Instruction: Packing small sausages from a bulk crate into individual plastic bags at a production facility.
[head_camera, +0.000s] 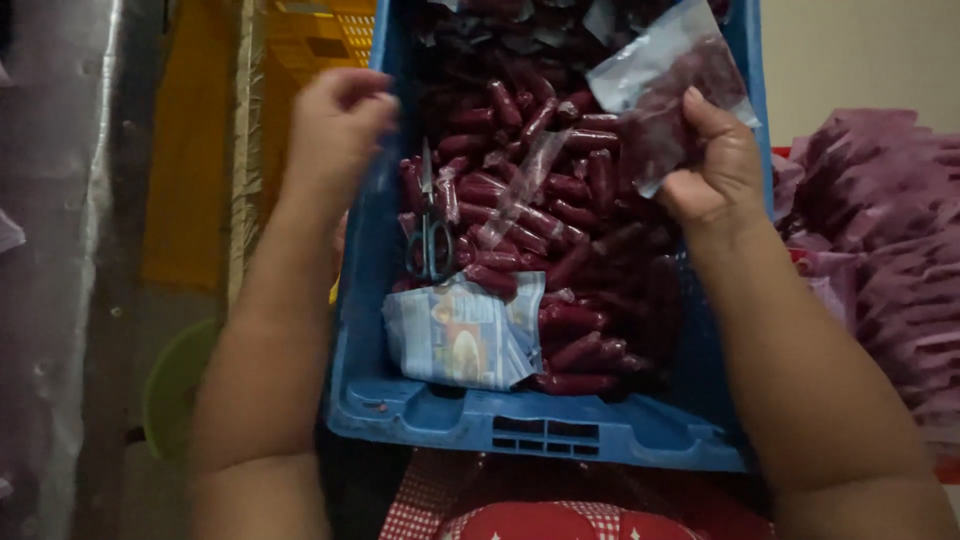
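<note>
A blue plastic crate (470, 420) fills the middle of the view, heaped with dark red sausage-like sticks (570, 220). At three o'clock, outside the crate, lies a stack of filled purple packets (880, 260); at nine o'clock a green bowl rim (170, 385) shows beside the left forearm. Both forearms reach up from six o'clock over the crate's side walls. The right hand (715, 165), at two o'clock, is bent at the wrist and pinches a clear plastic bag (665, 85) holding some of the red sticks. The left hand (335, 125), at ten o'clock, is curled loosely; whether it holds anything cannot be told. Inside the crate, a folded printed paper (465, 335) rests at six o'clock, with scissors (430, 235) just above it.
</note>
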